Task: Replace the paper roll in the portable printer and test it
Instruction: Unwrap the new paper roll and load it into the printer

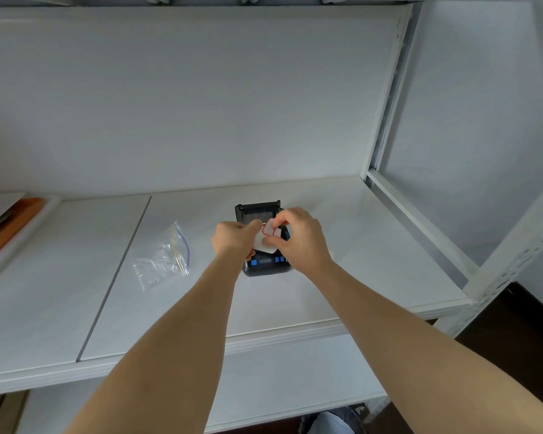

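A small black portable printer (pixel 264 264) with blue buttons sits on the white shelf (pixel 342 277), its lid (pixel 257 209) raised at the back. Both hands hover just above it and hold a white paper roll (pixel 265 242). My left hand (pixel 234 238) grips the roll from the left. My right hand (pixel 298 236) pinches a red-edged label strip (pixel 269 230) at the roll's top. The printer's paper bay is mostly hidden behind the hands.
A clear zip bag (pixel 166 261) with thin yellowish sticks inside lies left of the printer. A white tray with an orange-brown item (pixel 10 227) sits at the far left. White metal shelf posts (pixel 392 98) rise at the right.
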